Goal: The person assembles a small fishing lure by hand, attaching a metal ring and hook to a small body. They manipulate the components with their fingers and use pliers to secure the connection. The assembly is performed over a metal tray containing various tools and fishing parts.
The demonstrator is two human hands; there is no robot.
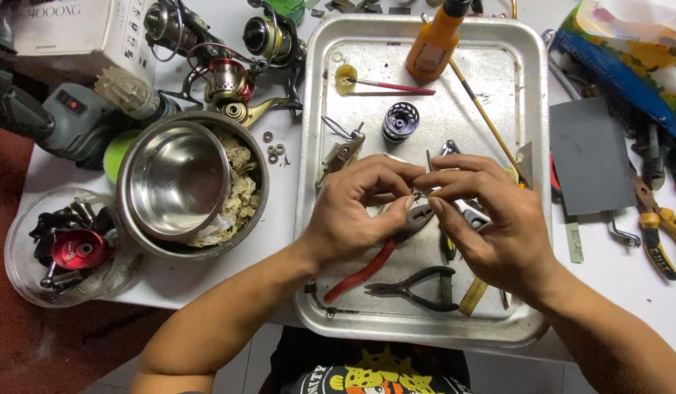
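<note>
Head view looking down: both hands meet fingertip to fingertip over a metal tray [531, 87] on the white tabletop [608, 270]. Left hand [352, 215] and right hand [491, 219] each pinch a tiny metal part [420, 191], too small to identify, held between them, equally near both. Red-handled pliers [367, 270] lie just beneath the left hand, angled toward the body. A steel bowl [174, 179] sits farther left.

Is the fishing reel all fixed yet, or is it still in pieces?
Still in pieces. Already apart: a dark spool lies on the metal tray, and small washers sit on the table. In hand: the left hand and right hand pinch a tiny metal part together. Left: the loose parts remain unassembled.
</note>
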